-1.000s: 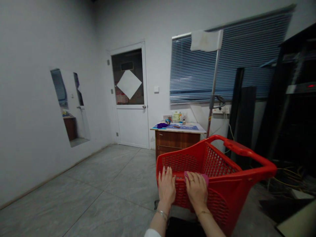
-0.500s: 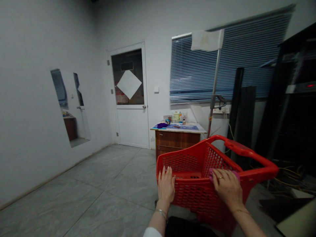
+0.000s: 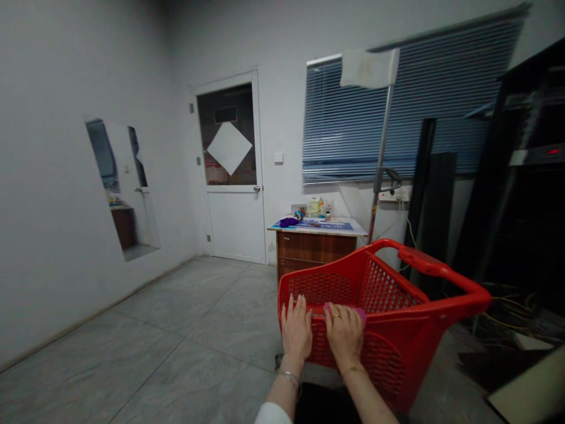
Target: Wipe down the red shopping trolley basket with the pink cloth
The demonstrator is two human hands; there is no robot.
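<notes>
A red plastic shopping cart (image 3: 388,353) with perforated sides stands in front of me. My left hand (image 3: 296,330) lies against its near left corner, fingers stretched out over the top rim. Beside it, my right hand (image 3: 345,330) presses a pink cloth (image 3: 362,314) onto the near rim, its fingers bent over the edge. Most of the cloth is hidden under that hand. The cart's red push handle (image 3: 441,272) rises at the right, away from both hands.
A wooden drawer cabinet (image 3: 315,247) behind the cart carries bottles and a purple cloth (image 3: 289,222). A pole with a white flag (image 3: 368,69) stands by the blinds. Dark racks and loose cables (image 3: 507,312) are at the right. A white door (image 3: 236,227) is at the back.
My right hand has slid left along the cart's rim with the pink cloth, ending close to my left hand. The left hand stays at the corner. The view has shifted slightly.
</notes>
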